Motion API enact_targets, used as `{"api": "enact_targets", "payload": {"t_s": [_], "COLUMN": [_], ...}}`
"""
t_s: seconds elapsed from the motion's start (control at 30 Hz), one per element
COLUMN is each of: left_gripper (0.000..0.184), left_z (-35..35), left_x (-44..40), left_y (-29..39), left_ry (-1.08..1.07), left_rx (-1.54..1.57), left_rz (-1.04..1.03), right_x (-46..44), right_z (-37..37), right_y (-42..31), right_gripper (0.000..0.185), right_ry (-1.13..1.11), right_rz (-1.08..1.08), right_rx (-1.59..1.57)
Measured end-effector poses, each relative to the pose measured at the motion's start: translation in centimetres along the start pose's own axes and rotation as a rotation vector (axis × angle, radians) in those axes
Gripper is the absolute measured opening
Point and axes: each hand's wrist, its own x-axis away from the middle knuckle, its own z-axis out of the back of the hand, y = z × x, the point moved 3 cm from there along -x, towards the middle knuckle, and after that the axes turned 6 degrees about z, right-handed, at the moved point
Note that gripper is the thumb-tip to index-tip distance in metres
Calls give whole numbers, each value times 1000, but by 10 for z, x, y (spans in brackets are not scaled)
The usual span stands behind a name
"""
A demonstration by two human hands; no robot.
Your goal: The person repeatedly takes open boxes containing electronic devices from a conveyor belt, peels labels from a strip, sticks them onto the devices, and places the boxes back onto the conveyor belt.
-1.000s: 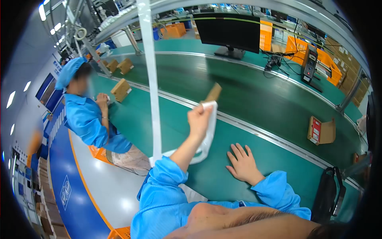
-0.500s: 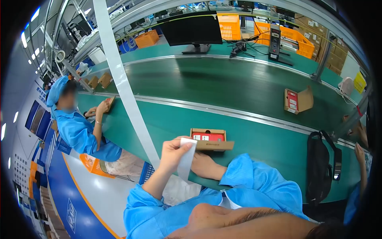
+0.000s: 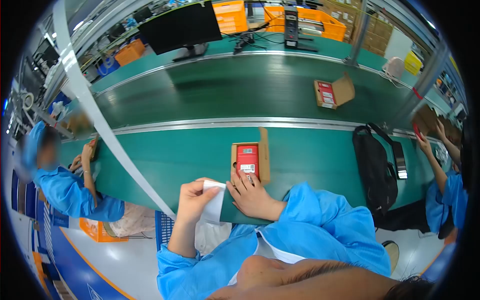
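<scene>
My left hand (image 3: pixel 196 200) pinches the end of a white strip (image 3: pixel 213 204), which hangs down over the table's near edge. In front of me on the green table (image 3: pixel 165 155) lies an open cardboard box (image 3: pixel 264 156) with a red package (image 3: pixel 247 156) inside. My right hand (image 3: pixel 255 198) is palm down with its fingers apart. Its fingertips rest on the near end of the red package and box.
A long white band (image 3: pixel 115 135) slants down on the left. Beyond the metal rail (image 3: pixel 215 122) is another open box (image 3: pixel 345 90). A black bag (image 3: pixel 374 170) lies at right. Co-workers in blue sit at far left (image 3: pixel 65 192) and far right (image 3: pixel 450 195).
The box, earlier blurred by my raised left hand, now lies before me, turned lengthwise. My left hand came down with the white strip. My right hand moved onto the box. The view swung right.
</scene>
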Motion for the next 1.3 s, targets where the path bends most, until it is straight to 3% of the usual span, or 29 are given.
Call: {"api": "enact_targets", "payload": {"t_s": [0.2,0.37,0.43,0.5,0.63,0.73,1.03,1.13,1.23,1.3], "left_gripper": [8,8,11,13,15,16,10,13,14,14], "left_z": [-5,-19,-28,-34,-34,-29,-35,-34,-29,-22], "left_x": [-11,-20,-17,-13,-4,-2,-13,-17,-27,-32], "left_y": [-30,-43,-40,-35,-23,-40,-46,-51,-65,-71], "left_ry": [48,92,68,62,88,98,108,86,-31,-8], "left_rx": [37,-371,-385,-348,-559,-527,-294,-268,115,145], "left_rz": [-69,-353,-395,-435,-617,-576,-460,-389,-348,-147], "right_x": [42,27,16,8,5,7,12,11,15,15], "right_z": [26,76,86,76,54,50,42,40,52,66], "right_y": [19,24,21,23,28,34,38,42,36,32], "right_gripper": [52,43,42,29,13,11,8,10,11,13], "right_ry": [-27,205,251,241,228,168,300,503,544,496], "right_rz": [88,-90,-115,-159,-280,-366,-545,-425,-284,-136], "right_rx": [-4,-465,-586,-741,-1026,-1114,-1231,-1050,-819,-810]}}
